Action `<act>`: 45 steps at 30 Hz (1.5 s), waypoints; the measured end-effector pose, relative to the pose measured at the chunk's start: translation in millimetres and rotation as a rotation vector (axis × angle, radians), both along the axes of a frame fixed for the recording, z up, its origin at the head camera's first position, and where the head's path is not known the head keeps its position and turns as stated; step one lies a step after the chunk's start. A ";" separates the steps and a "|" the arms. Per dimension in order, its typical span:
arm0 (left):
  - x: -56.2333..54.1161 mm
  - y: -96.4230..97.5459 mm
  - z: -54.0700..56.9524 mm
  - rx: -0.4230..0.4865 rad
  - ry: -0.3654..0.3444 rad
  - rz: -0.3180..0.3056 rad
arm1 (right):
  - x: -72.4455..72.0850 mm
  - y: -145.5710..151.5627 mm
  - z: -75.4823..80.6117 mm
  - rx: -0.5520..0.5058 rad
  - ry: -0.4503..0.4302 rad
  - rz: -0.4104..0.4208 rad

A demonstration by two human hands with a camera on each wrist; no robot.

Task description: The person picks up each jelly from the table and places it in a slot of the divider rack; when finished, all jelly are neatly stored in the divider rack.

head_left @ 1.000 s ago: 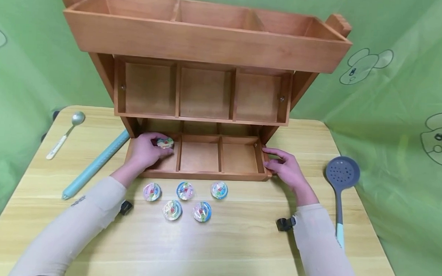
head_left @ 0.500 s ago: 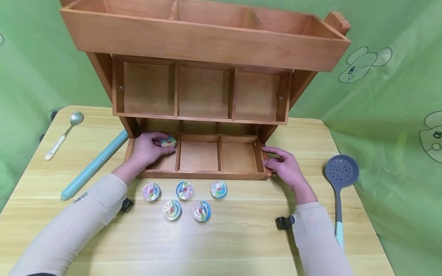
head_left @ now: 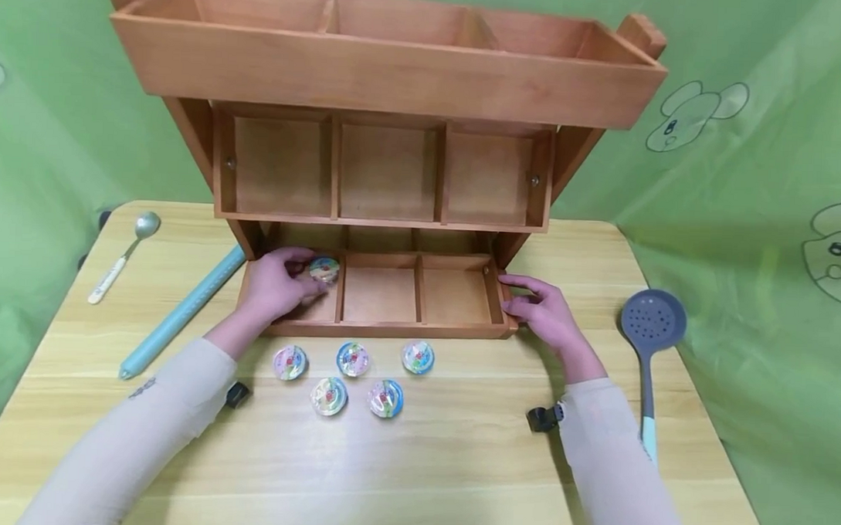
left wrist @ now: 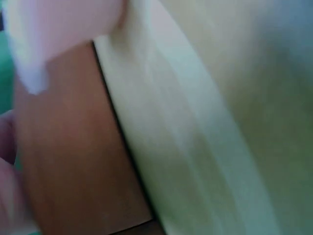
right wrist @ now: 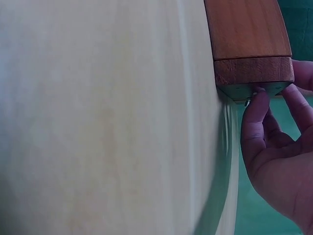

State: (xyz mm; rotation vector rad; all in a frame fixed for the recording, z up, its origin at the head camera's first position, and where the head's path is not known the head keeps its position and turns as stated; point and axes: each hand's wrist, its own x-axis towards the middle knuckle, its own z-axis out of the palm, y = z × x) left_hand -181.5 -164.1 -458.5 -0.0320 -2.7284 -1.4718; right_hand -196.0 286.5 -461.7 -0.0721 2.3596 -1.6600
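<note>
Round cup (head_left: pixel 324 270), glossy printed top: in or just above the left compartment (head_left: pixel 319 308) of the bottom tray (head_left: pixel 390 330) of the brown wooden rack (head_left: pixel 385 70). Left hand (head_left: pixel 273 287): fingers and thumb at its edge; grip cannot be confirmed. Right hand (head_left: pixel 549 316): relaxed fingers touching the tray's right end. Five similar cups (head_left: pixel 328 396) rest on the wood-grain table (head_left: pixel 413 478).

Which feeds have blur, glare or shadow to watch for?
Head: mostly sharp, with pale glare on the tabletop and highlights on the loose round containers. Left wrist: heavily blurred, left hand included. Right wrist: clearer, the right hand shaded, a shadow on the tabletop by the wooden rack.
</note>
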 end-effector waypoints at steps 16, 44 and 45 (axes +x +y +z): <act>106.1 -20.9 8.0 0.122 0.216 -0.033 | 3.9 -2.9 1.7 -0.022 0.003 -0.001; 135.9 -24.0 -12.5 0.093 -0.026 -0.178 | 4.2 -2.5 -2.3 -0.083 0.015 -0.006; 135.0 -24.8 -13.8 0.096 -0.036 -0.206 | 4.5 -2.9 -1.9 -0.083 0.013 -0.007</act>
